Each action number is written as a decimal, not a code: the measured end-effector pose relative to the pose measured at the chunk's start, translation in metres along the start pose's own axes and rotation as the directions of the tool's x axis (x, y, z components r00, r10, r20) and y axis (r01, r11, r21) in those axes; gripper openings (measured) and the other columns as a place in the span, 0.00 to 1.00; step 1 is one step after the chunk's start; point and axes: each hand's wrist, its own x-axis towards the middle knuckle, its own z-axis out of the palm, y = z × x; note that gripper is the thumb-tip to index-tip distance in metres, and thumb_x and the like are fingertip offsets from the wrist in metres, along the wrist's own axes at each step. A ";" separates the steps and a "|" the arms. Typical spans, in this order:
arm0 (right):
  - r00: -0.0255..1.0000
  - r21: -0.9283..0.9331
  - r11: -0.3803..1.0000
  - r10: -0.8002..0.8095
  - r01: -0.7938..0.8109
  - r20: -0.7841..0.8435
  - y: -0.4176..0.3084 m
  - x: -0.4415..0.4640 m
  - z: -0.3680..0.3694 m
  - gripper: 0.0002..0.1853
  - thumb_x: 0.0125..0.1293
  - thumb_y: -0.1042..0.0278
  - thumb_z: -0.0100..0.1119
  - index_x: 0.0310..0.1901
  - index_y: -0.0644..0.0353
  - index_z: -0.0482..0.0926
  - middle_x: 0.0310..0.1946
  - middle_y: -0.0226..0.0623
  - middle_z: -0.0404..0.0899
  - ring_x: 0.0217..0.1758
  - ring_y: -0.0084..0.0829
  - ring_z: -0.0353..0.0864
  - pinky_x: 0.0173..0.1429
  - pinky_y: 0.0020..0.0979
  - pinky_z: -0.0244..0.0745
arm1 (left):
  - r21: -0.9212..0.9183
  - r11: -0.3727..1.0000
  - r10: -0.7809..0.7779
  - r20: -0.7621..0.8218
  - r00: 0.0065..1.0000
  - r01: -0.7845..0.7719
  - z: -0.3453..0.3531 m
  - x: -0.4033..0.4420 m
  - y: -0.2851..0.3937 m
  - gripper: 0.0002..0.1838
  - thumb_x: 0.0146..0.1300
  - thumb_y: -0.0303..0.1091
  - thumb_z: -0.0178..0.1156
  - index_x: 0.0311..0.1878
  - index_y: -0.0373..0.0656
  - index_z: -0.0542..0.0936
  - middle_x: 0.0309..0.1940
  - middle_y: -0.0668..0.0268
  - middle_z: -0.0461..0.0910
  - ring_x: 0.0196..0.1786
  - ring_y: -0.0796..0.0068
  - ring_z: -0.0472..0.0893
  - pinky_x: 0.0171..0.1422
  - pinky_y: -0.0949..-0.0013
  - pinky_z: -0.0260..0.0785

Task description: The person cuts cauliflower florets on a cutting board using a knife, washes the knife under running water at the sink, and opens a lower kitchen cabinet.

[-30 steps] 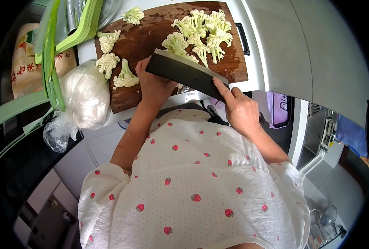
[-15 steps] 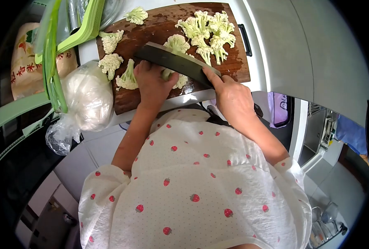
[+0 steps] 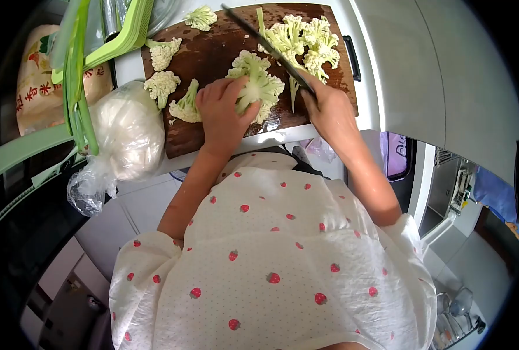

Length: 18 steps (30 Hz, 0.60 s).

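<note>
A large piece of cauliflower (image 3: 264, 86), its pale cut stem facing up, lies on the brown wooden cutting board (image 3: 210, 58). The fingers of my left hand (image 3: 223, 111) are closed around its left side. My right hand (image 3: 332, 109) grips a kitchen knife (image 3: 263, 42), whose dark blade is seen nearly edge-on, slanting toward the far left. Behind and beside the blade is a pile of cut florets (image 3: 306, 41). Single florets rest along the left of the board: one floret (image 3: 186, 105) close to my left fingers, another floret (image 3: 162, 86) at the edge.
Left of the board sits a knotted clear plastic bag (image 3: 128, 134) with white contents. Green stalks (image 3: 75, 87) hang beside a light green basket (image 3: 119, 44). A printed sack (image 3: 35, 87) stands farther left. The board's black handle (image 3: 351, 58) is at the right.
The knife has come off the large cauliflower piece and swung up and right, its blade turning edge-on beside the floret pile. My left hand stays at the cauliflower, whose cut stem now shows.
</note>
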 end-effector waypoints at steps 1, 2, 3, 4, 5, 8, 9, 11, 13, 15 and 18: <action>0.997 0.030 0.996 -0.079 0.080 -0.022 0.002 -0.008 -0.007 0.20 0.60 0.76 0.54 0.56 0.55 0.76 0.29 0.52 0.80 0.32 0.49 0.80 0.37 0.44 0.74 | 0.007 1.000 0.017 0.004 1.000 -0.017 0.001 0.001 -0.001 0.25 0.42 0.38 0.71 0.47 0.47 0.79 0.43 0.64 0.76 0.48 0.63 0.74 0.57 0.58 0.59; 0.987 -0.041 0.986 -0.161 0.160 -0.019 0.006 -0.017 -0.012 0.25 0.55 0.78 0.57 0.57 0.53 0.75 0.28 0.48 0.79 0.28 0.48 0.79 0.34 0.43 0.75 | 0.011 0.999 0.034 0.008 0.999 -0.034 0.003 0.002 -0.001 0.25 0.41 0.40 0.71 0.46 0.48 0.79 0.42 0.65 0.76 0.48 0.63 0.73 0.58 0.57 0.57; 0.987 -0.045 0.987 -0.158 0.157 -0.020 0.003 -0.027 -0.020 0.25 0.55 0.78 0.57 0.57 0.53 0.75 0.28 0.48 0.79 0.28 0.48 0.79 0.34 0.43 0.75 | 0.007 0.999 0.036 0.009 0.999 -0.036 0.005 0.002 -0.001 0.25 0.41 0.40 0.71 0.46 0.48 0.79 0.42 0.65 0.76 0.48 0.63 0.73 0.58 0.57 0.57; 0.989 -0.130 0.981 -0.137 0.144 0.058 -0.002 -0.039 -0.030 0.27 0.53 0.79 0.57 0.58 0.52 0.75 0.27 0.46 0.77 0.27 0.48 0.79 0.32 0.43 0.75 | 0.055 0.997 0.055 0.009 0.998 -0.056 0.007 0.002 -0.001 0.25 0.41 0.40 0.71 0.46 0.47 0.79 0.43 0.64 0.76 0.49 0.62 0.73 0.58 0.56 0.57; 0.984 -0.208 0.968 -0.114 0.141 0.136 -0.006 -0.047 -0.036 0.30 0.50 0.79 0.58 0.59 0.51 0.74 0.26 0.44 0.75 0.25 0.47 0.78 0.31 0.42 0.75 | 0.111 0.991 0.072 0.009 0.997 -0.073 0.007 0.001 -0.003 0.25 0.42 0.41 0.71 0.46 0.47 0.80 0.44 0.62 0.76 0.50 0.61 0.73 0.59 0.55 0.56; 0.981 -0.267 0.952 -0.108 0.149 0.164 -0.013 -0.057 -0.042 0.33 0.47 0.81 0.57 0.60 0.51 0.74 0.25 0.43 0.74 0.24 0.44 0.78 0.28 0.40 0.75 | 0.030 1.000 0.009 0.016 1.000 -0.009 0.009 -0.004 -0.004 0.24 0.41 0.42 0.71 0.44 0.45 0.80 0.45 0.61 0.76 0.52 0.59 0.72 0.61 0.53 0.55; 0.978 -0.298 0.944 -0.091 0.146 0.190 -0.014 -0.058 -0.043 0.33 0.47 0.81 0.57 0.60 0.51 0.74 0.25 0.43 0.74 0.23 0.43 0.79 0.28 0.40 0.75 | -0.064 0.998 -0.029 -0.026 0.999 0.027 0.010 -0.004 -0.003 0.23 0.41 0.42 0.71 0.43 0.45 0.80 0.46 0.61 0.76 0.53 0.59 0.72 0.62 0.52 0.55; 0.977 -0.300 0.943 -0.090 0.146 0.193 -0.013 -0.058 -0.042 0.33 0.47 0.81 0.57 0.60 0.52 0.74 0.25 0.43 0.74 0.23 0.43 0.79 0.28 0.39 0.75 | 0.011 1.000 0.016 -0.009 1.000 -0.016 0.011 -0.005 -0.006 0.23 0.41 0.42 0.71 0.43 0.45 0.80 0.46 0.60 0.76 0.53 0.58 0.72 0.63 0.52 0.54; 0.977 -0.301 0.942 -0.091 0.148 0.194 -0.012 -0.057 -0.040 0.32 0.47 0.81 0.57 0.59 0.53 0.74 0.25 0.44 0.74 0.23 0.42 0.79 0.27 0.39 0.75 | 0.088 0.994 0.060 0.009 0.998 -0.060 0.013 -0.006 -0.009 0.23 0.42 0.43 0.70 0.43 0.45 0.80 0.46 0.60 0.76 0.53 0.57 0.72 0.63 0.51 0.54; 0.977 -0.298 0.939 -0.125 0.173 0.172 -0.012 -0.054 -0.039 0.32 0.48 0.81 0.57 0.60 0.54 0.73 0.24 0.43 0.74 0.22 0.42 0.79 0.27 0.39 0.74 | 0.119 0.992 0.037 0.016 0.999 -0.038 0.013 -0.006 -0.009 0.23 0.42 0.43 0.70 0.43 0.45 0.80 0.47 0.60 0.76 0.53 0.57 0.72 0.62 0.51 0.54; 0.976 -0.308 0.938 -0.100 0.157 0.192 -0.016 -0.049 -0.032 0.31 0.49 0.81 0.56 0.60 0.56 0.72 0.26 0.44 0.75 0.25 0.44 0.80 0.30 0.40 0.75 | 0.136 0.988 0.068 0.056 0.996 -0.075 0.008 -0.003 -0.002 0.22 0.42 0.43 0.70 0.42 0.46 0.81 0.46 0.59 0.75 0.53 0.55 0.72 0.60 0.52 0.56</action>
